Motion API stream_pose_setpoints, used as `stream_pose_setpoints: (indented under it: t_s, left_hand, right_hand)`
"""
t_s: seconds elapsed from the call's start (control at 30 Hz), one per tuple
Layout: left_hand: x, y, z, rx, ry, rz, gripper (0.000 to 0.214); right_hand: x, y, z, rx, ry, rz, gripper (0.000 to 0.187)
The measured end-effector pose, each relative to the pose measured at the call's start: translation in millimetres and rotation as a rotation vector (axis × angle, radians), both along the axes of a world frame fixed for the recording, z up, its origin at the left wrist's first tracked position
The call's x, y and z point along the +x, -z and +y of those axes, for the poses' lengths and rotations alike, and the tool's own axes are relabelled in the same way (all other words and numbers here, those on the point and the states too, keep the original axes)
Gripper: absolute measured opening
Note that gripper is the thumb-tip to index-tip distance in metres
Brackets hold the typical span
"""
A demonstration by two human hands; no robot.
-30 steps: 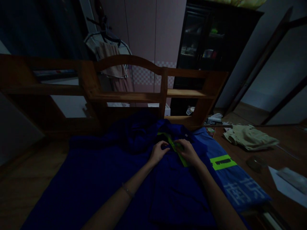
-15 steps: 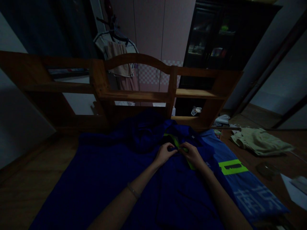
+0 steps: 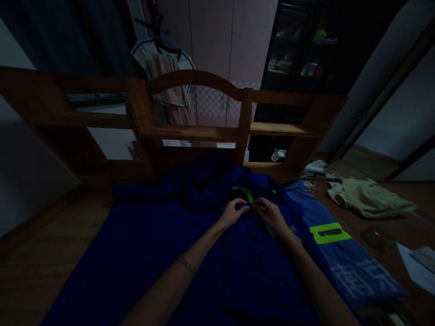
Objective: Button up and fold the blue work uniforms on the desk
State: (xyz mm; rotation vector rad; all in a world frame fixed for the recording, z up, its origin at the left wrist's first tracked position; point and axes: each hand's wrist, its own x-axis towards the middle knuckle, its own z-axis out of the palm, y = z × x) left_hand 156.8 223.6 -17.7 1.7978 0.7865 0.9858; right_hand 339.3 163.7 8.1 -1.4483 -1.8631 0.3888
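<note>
A dark blue shirt (image 3: 258,276) with a lime-green placket strip (image 3: 249,197) lies flat on a wooden surface. My left hand (image 3: 233,212) pinches the fabric just left of the green strip, near the collar. My right hand (image 3: 272,215) pinches the shirt's front edge on the strip's right side, fingertips almost touching those of the left. Both hands are closed on the cloth. A lighter blue part (image 3: 353,271) with a lime-green band (image 3: 329,233) and pale lettering lies to the right.
A wooden shelf unit (image 3: 190,131) stands right behind the shirt. A crumpled beige garment (image 3: 369,201) and white paper (image 3: 416,267) lie on the wood at right. Hanging clothes (image 3: 166,77) and a dark cabinet (image 3: 306,68) are beyond. The room is dim.
The two hands have closed in on each other at the green strip, from a little apart to nearly touching. The view has shifted slightly left and up.
</note>
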Motion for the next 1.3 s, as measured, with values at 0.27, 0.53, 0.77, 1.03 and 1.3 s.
stream_pose_setpoints:
  t_s: [0.27, 0.53, 0.77, 1.03, 1.3]
  left_hand:
    - [0.9, 1.6, -4.4, 0.025, -0.044, 0.014, 0.022]
    - [1.5, 1.3, -5.9, 0.080, -0.125, 0.013, 0.017]
    - [0.1, 3.0, -1.2, 0.049, -0.071, 0.011, 0.018]
    - [-2.0, 0.7, -0.6, -0.029, -0.006, 0.029, 0.024]
    - [-6.8, -3.5, 0.1, -0.067, 0.067, -0.025, 0.026]
  right_hand:
    - [0.5, 0.8, 1.5, -0.023, -0.004, -0.003, 0.014]
    - [-1.2, -0.9, -0.8, -0.021, -0.010, -0.020, 0.016]
    - [0.4, 0.6, -1.5, -0.029, -0.015, 0.015, 0.018]
    - [0.5, -0.2, -1.5, -0.047, -0.011, 0.043, 0.017]
    - [-0.9, -4.6, -1.0, -0.075, -0.007, 0.048, 0.019]
